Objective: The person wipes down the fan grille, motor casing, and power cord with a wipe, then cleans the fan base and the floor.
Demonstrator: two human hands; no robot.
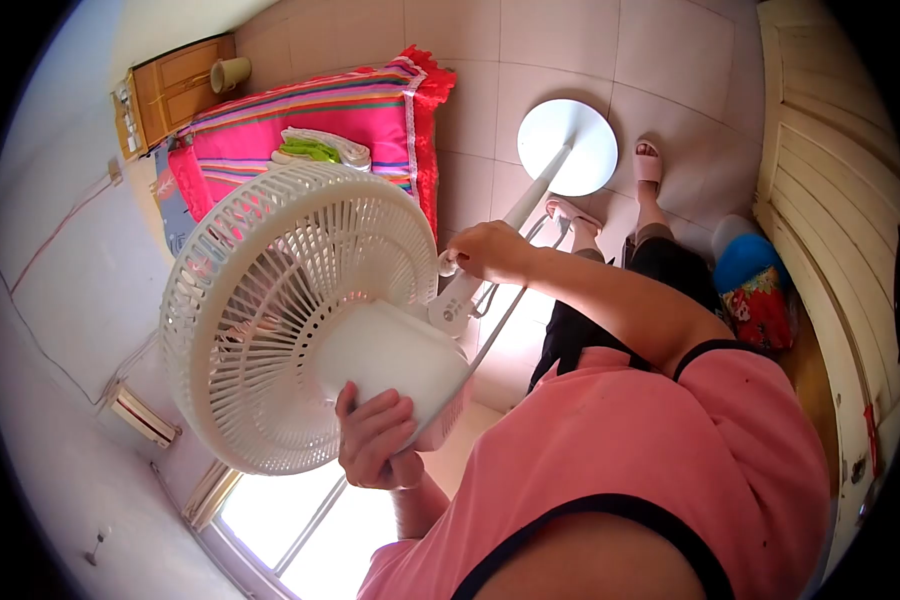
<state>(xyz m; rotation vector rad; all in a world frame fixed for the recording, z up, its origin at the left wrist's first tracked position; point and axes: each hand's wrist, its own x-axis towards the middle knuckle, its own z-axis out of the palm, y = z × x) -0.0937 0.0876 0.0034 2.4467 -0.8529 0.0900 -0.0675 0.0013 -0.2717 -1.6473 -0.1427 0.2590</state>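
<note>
A white pedestal fan (370, 350) fills the middle of the view, its caged head tilted and turned to the left. My left hand (380, 440) is wrapped around the rear motor housing, with the fingers along its side. Higher up, my right hand (490, 252) is closed at the fan's neck, its fingertips at a small white knob (446, 264). From there the pole (540, 188) runs down to a round white base (568, 147) on the floor. A grey cord hangs beside the pole near my right hand.
A bed with a bright pink striped cover (260, 130) stands to the left, with folded cloths (325, 150) on it. A wooden cabinet (182, 80) is behind it. Cream doors (830, 180) stand at right, near a blue and red bundle (755, 290). A window (300, 520) glows below.
</note>
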